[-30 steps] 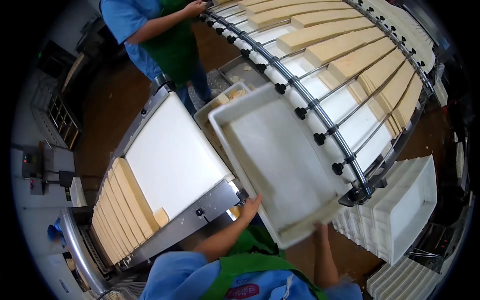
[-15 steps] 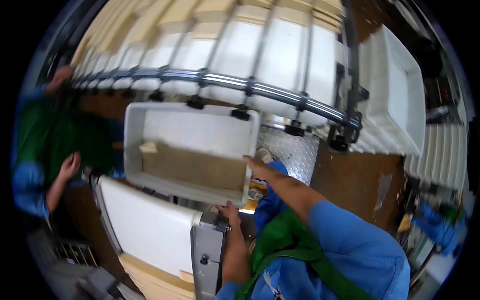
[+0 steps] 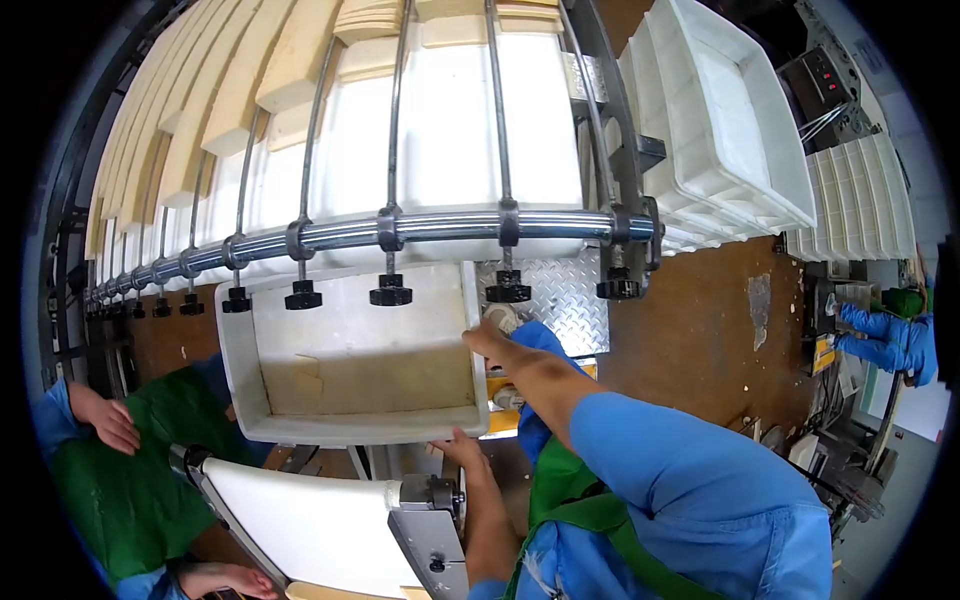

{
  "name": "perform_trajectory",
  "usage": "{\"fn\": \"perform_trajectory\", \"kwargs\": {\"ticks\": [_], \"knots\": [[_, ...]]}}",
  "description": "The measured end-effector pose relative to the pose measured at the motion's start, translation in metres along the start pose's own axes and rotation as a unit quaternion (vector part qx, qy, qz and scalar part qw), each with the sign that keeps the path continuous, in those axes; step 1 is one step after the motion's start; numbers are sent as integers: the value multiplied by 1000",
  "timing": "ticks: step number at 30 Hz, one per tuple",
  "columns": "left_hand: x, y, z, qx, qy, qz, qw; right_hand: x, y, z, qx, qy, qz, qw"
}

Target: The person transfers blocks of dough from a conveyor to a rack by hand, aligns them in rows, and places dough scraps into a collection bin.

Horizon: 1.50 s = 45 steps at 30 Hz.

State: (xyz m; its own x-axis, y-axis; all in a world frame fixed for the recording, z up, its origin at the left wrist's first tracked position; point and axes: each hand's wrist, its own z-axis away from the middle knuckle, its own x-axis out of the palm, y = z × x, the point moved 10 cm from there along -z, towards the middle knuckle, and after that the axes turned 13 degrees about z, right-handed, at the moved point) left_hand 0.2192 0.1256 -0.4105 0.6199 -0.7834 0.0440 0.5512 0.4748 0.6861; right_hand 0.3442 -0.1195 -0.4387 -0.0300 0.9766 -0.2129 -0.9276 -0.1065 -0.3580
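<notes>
1. Left hand (image 3: 462, 449): fingers closed at near corner of a white rectangular plastic tray (image 3: 385, 365), seemingly supporting it
2. Right hand (image 3: 487, 340): fingers curled over end rim, likely steadying
3. Tray lies between white conveyor belt (image 3: 310, 525) and shiny steel rail (image 3: 450, 230)

The big white belt (image 3: 450, 130) holds long, pale blocks (image 3: 285, 65) and thin, flat pieces (image 3: 367, 58). More pale pieces (image 3: 325, 592) lie on the small white belt (image 3: 310, 515). On the brown floor (image 3: 690, 330) there is 1 grey patch (image 3: 759, 308). What is under the white tray (image 3: 390, 350) is hidden.
</notes>
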Motion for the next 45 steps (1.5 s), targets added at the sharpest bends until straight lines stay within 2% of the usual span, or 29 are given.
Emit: {"fn": "perform_trajectory", "kwargs": {"ticks": [1, 2, 4, 6, 7, 8, 9, 10, 12, 13, 15, 16, 18, 19, 22, 23, 26, 27, 29, 31, 33, 34, 36, 38, 39, 40, 41, 43, 45], "knots": [[5, 10, 4, 42, -7, -12, 999, 0, 2, -3, -1, 0, 2, 1000], [8, 20, 6, 84, -12, -25, 996, 1, -3, -5, -45, -4, 88, 995], [0, 13, -2, 91, 5, -69, 993, 7, -16, -5, -90, -10, 183, 979], [-14, -1, -13, 94, 25, -117, 988, -14, -11, 0, -38, 125, 128, 983], [-21, -7, -20, 113, 28, -100, 988, -15, -15, 5, -35, 121, 133, 983], [-30, -13, -24, 132, 31, -82, 987, -10, -13, 7, -12, 54, 113, 992], [-32, -17, -25, 128, 27, -80, 988, -1, -11, 11, 10, -11, 91, 996], [-36, -18, -26, 126, 26, -82, 988, 7, -2, 0, 13, -11, 91, 996], [-35, -26, -30, 63, 7, 8, 998, 7, -1, -8, -26, 43, 124, 991], [-32, -23, -29, 56, -2, 2, 998, 6, -3, -7, -36, 64, 132, 988], [-22, 4, -9, 36, 15, -19, 999, -17, -40, 35, -113, 220, 211, 946], [-12, 15, 2, 28, 11, -26, 999, -22, -47, 45, -103, 223, 208, 947], [6, 28, 14, -4, 13, 55, 998, -24, -58, 48, -92, 185, 197, 958], [3, 21, 11, -22, 32, 41, 998, -31, -63, 52, -100, 243, 191, 946], [4, 5, -6, -15, 35, 29, 999, -27, -54, 35, -100, 233, 227, 940], [-12, -16, -22, -14, 37, 24, 999, -23, -35, 20, -61, 212, 185, 958], [-14, -12, -8, -51, 38, -13, 998, -18, -22, 26, -10, 156, 201, 967], [-24, -20, -10, -54, 41, -19, 998, -15, -8, 16, 7, 186, 199, 962], [-33, -30, -26, -4, 1, 22, 1000, -13, -2, 13, 5, 158, 212, 964], [-24, -20, -16, -5, 0, 17, 1000, -8, -4, 11, -6, 112, 228, 967], [-12, -12, -3, -6, -1, 11, 1000, -9, -4, 8, -12, 108, 225, 968], [-28, -28, -11, 3, 4, 19, 1000, -11, -3, 8, -10, 113, 213, 971], [-49, -67, -39, 63, -82, -161, 981, -16, -1, 10, -3, 128, 178, 976], [-40, -44, 10, 0, 49, -225, 973, -19, -12, 13, -19, 75, 209, 975], [-33, -31, 28, -30, 57, -199, 978, -20, -12, 11, -50, 80, 228, 969], [-23, -2, 50, -21, 71, -183, 980, -21, -10, 10, -35, 76, 237, 968], [-6, 18, 69, -38, 22, -248, 968, -29, -5, 7, -80, 130, 204, 967], [11, 35, 98, -36, -80, -328, 941, -44, -41, 67, -164, 122, 161, 966], [-3, 3, 123, -5, -231, -307, 923, -44, -19, 47, -228, 146, 276, 922]]}}
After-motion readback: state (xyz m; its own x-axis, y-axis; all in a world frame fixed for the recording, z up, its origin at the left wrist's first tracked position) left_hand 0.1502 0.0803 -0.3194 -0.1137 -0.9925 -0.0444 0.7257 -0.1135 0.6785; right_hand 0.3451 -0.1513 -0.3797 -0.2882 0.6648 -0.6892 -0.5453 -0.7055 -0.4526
